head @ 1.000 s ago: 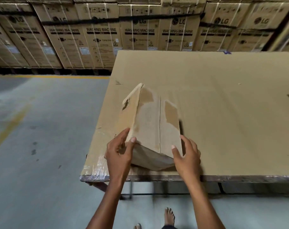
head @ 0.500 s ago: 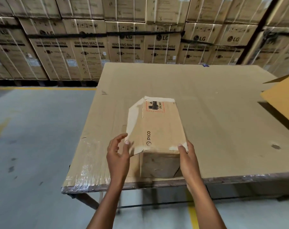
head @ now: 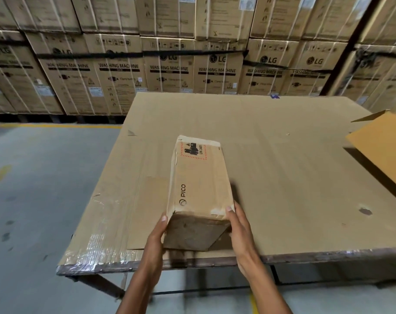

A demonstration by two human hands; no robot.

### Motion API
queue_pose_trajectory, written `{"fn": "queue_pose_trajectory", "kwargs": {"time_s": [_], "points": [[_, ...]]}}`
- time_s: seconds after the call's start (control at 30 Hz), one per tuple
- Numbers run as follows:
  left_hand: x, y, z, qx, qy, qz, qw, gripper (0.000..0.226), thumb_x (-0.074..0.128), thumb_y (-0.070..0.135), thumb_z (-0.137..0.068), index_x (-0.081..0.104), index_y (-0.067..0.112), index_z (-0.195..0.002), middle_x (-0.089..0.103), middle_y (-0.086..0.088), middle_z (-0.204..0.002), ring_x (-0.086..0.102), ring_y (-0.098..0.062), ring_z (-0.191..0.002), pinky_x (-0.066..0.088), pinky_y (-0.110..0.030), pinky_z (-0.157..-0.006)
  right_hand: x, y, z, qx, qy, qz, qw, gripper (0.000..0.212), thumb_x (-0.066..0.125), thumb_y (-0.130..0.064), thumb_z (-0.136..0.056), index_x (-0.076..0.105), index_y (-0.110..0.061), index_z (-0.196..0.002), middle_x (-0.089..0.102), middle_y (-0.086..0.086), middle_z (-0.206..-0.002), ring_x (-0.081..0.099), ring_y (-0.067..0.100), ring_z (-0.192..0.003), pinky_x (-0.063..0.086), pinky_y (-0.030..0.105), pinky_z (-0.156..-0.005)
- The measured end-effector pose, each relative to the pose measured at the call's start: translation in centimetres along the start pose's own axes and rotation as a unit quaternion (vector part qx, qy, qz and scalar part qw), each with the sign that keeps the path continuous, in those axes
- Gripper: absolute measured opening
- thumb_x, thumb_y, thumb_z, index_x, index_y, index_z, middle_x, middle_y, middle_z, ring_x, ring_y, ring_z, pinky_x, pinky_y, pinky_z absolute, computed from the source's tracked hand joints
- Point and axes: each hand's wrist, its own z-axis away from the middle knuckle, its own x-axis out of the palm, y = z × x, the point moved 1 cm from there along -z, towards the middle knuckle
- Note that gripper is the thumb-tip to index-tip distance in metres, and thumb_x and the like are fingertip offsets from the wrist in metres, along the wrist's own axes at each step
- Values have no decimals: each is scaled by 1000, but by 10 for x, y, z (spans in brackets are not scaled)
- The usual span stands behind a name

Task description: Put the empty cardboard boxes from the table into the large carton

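Big picture first: a wall of stacked cartons (head: 170, 64) runs across the far side, too many for us to count. In front of it, one tabletop (head: 283, 177), wrapped in cardboard sheet. At the far right edge, one large carton (head: 382, 150) with its flaps open, only partly in view. That's the target.

And here's the action: one box (head: 198, 184), long and narrow, labelled PICO, at the near edge of the tabletop just left of centre. Its near end looks tipped up off the surface, the far end reaching away from us. It's the only small box we can see on the tabletop.

We've got the left hand (head: 156, 243) pressed to the near left corner, thumb up along the edge, and the right hand (head: 240, 230) curled round the near right corner. The box is clamped between the two.

We'd call this the pick-up step, grip made. Next, we reckon: lift it clear, carry it right across the tabletop, and lower it into the carton between those flaps.
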Motion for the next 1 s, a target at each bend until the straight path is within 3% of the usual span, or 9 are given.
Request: {"fn": "queue_pose_trajectory", "kwargs": {"time_s": [0.1, 0.17, 0.3, 0.4, 0.6, 0.73, 0.8, 0.87, 1.0], "points": [[6, 11, 1, 113, 12, -102, 988, 41, 43, 58, -102, 53, 50, -141, 61, 24, -137, 52, 0, -132, 38, -39, -112, -13, 15, -11, 66, 7, -83, 994, 33, 45, -37, -106, 46, -43, -138, 61, -9, -136, 59, 20, -124, 40, 46, -111], [7, 13, -3, 144, 76, -242, 957, 53, 44, 75, -92, 48, 58, -142, 54, 21, -143, 39, -12, -142, 32, -48, -117, -21, 32, -19, 108, 4, -148, 983, 37, 42, -37, -106, 48, -31, -142, 63, 3, -137, 61, 31, -123, 39, 52, -113], [26, 15, -3, 147, 81, -373, 912, 59, 45, 77, -87, 44, 61, -143, 45, 16, -145, 30, -15, -142, 24, -46, -111, -36, 61, -27, 205, 53, -194, 958, 41, 39, -36, -108, 51, -13, -140, 63, 15, -134, 63, 39, -116, 46, 53, -106], [44, 4, -4, 162, 68, -465, 868, 61, 37, 80, -81, 47, 60, -137, 37, 23, -151, 17, -11, -147, 11, -54, -116, -45, 80, -29, 231, 102, -57, 966, 33, 37, -23, -109, 55, -19, -135, 63, 9, -132, 63, 32, -110, 51, 44, -99], [56, -12, -8, 164, 63, -577, 798, 54, 41, 78, -88, 51, 53, -136, 42, 16, -149, 29, -20, -140, 18, -50, -109, -62, 64, -25, 114, 138, 54, 982, 22, 48, -21, -106, 63, -25, -122, 65, -1, -128, 59, 21, -118, 45, 43, -109], [44, 4, -19, 147, 59, -542, 825, 82, 37, 92, -78, 35, 50, -150, 63, 3, -119, 48, -22, -121, 28, -47, -102, -50, 29, -4, -130, 197, 211, 948, 24, 63, -33, -95, 65, -29, -119, 59, -9, -126, 53, 15, -118, 46, 43, -102], [35, 9, -25, 180, 60, -459, 868, 82, 38, 90, -81, 37, 45, -150, 58, 6, -134, 52, -17, -126, 34, -50, -105, -29, 19, 9, -208, 170, 276, 923, 35, 64, -43, -89, 63, -31, -122, 55, -12, -131, 50, 15, -120, 45, 43, -99], [22, 14, -30, 214, 78, -386, 894, 71, 47, 83, -86, 44, 43, -145, 52, 12, -140, 54, -12, -127, 44, -55, -105, -4, 13, 18, -221, 104, 359, 901, 49, 59, -58, -85, 57, -38, -129, 46, -14, -142, 40, 15, -132, 37, 42, -103], [3, 32, -29, 279, 149, -416, 853, 48, 62, 53, -95, 54, 35, -139, 57, 5, -128, 57, -19, -115, 52, -49, -93, 35, 10, 20, -203, 28, 504, 839, 61, 56, -63, -84, 45, -45, -141, 18, -7, -161, 9, 26, -150, 17, 49, -115]]}}
